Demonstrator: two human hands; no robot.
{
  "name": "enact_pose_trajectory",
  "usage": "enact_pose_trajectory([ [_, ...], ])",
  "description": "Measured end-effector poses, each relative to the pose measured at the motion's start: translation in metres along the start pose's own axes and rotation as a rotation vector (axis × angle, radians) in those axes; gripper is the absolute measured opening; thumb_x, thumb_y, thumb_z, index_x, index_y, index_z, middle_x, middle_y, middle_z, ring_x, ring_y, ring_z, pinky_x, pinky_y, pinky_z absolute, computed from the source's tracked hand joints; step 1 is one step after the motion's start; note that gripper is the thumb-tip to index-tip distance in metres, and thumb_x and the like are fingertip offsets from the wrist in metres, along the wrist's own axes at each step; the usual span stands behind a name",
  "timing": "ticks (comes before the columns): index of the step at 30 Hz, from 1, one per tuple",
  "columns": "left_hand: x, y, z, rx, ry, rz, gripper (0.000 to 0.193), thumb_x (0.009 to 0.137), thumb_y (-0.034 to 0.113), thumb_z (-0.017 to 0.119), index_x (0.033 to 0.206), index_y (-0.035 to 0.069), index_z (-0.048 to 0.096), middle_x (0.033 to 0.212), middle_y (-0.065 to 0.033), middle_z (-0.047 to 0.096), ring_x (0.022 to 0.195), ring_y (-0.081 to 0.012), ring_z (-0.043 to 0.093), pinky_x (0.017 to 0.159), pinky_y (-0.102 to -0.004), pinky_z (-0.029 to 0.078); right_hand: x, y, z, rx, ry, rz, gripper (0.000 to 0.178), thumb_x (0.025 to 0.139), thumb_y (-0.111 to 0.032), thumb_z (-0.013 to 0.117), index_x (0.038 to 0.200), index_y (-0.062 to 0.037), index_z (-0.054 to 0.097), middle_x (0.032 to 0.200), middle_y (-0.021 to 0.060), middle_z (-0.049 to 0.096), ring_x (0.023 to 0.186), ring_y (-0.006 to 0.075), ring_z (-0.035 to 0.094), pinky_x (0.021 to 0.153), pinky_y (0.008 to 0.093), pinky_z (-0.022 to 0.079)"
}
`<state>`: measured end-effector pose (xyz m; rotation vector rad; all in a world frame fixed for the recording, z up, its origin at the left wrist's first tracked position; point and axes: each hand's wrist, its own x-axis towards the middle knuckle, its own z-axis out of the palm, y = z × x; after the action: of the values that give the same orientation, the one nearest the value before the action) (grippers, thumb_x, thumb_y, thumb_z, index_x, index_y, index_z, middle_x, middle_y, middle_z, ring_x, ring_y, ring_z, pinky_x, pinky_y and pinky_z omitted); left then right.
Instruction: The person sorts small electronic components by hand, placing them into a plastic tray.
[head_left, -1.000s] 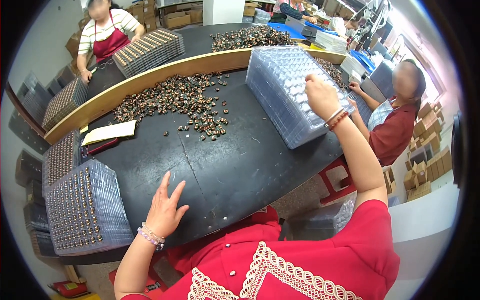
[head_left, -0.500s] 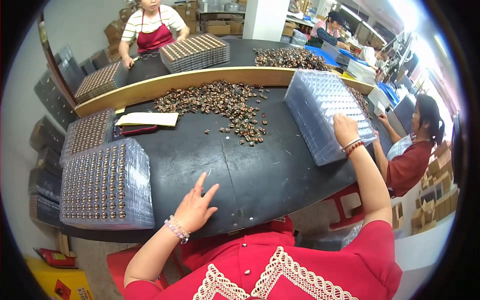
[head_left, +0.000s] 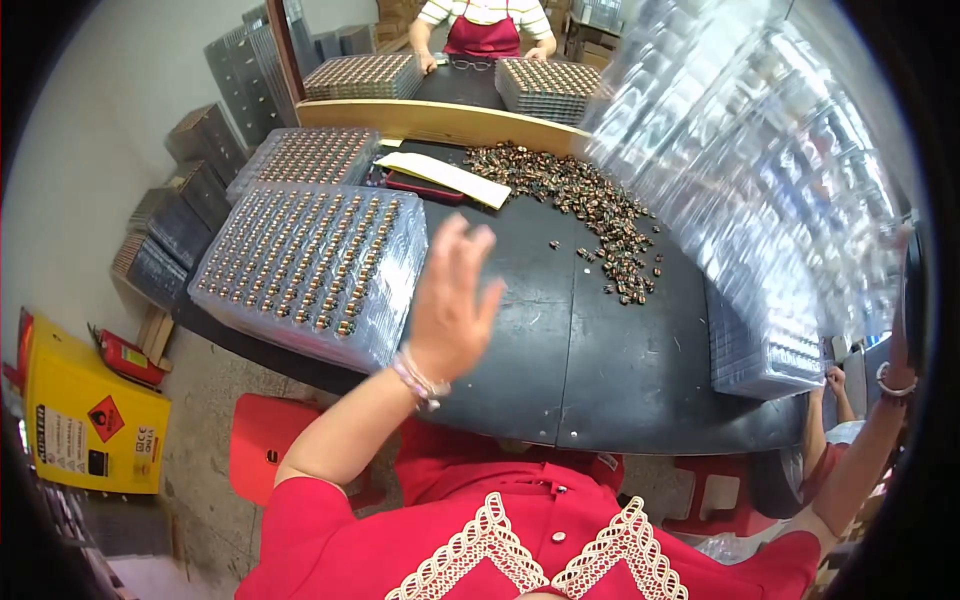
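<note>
My right hand [head_left: 902, 300], partly lost at the dark right rim, grips a clear plastic tray [head_left: 740, 140]. The tray is lifted and tilted, blurred by motion, and its pockets look unfilled. Below it stands a stack of clear trays [head_left: 745, 350] at the table's right. My left hand [head_left: 452, 300] is raised over the table, fingers apart and smeared a little, holding nothing. Left of it sits a stack of filled trays [head_left: 310, 260], holding rows of small copper-and-black cylindrical parts. Another filled stack [head_left: 310, 160] stands behind that one.
Loose copper-and-black parts [head_left: 590, 195] lie heaped along the wooden divider [head_left: 450, 128]. A yellow paper strip [head_left: 445, 178] rests on a dark red case [head_left: 425, 187]. Across the divider, a person in a red apron [head_left: 483, 38] is beside more filled trays [head_left: 550, 85]. Another person's hand [head_left: 836, 382] shows at right.
My right hand has lifted a clear tray off the right stack and swung it up and right. My left hand has risen from the table. The view has turned leftward.
</note>
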<state>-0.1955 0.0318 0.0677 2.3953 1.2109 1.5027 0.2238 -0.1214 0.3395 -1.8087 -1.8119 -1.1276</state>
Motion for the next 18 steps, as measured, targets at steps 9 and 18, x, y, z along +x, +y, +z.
enact_pose_trajectory([
  [9,0.134,-0.168,-0.057,0.727,-0.762,-0.901,0.048,0.088,0.021,0.048,0.136,0.019,0.046,0.145,-0.0173,0.036,0.135,-0.0368,0.031,0.110,-0.0481,0.027,-0.046,-0.094,0.152,0.676,-0.583,0.088,0.041,0.081,-0.035,0.067,0.068,0.0032,0.057,0.058,0.0175,0.050,0.051,0.0267,0.044,0.052,0.0381,0.038],
  [18,0.046,-0.021,0.050,0.030,-0.409,0.165,0.038,0.089,0.023,0.056,0.124,0.009,0.053,0.127,-0.0174,0.051,0.121,-0.0362,0.042,0.105,-0.0438,0.032,-0.111,-0.124,0.263,0.666,-0.880,-0.117,0.060,0.076,-0.057,0.065,0.063,0.0019,0.060,0.060,0.0188,0.055,0.058,0.0357,0.056,0.057,0.0439,0.044],
])
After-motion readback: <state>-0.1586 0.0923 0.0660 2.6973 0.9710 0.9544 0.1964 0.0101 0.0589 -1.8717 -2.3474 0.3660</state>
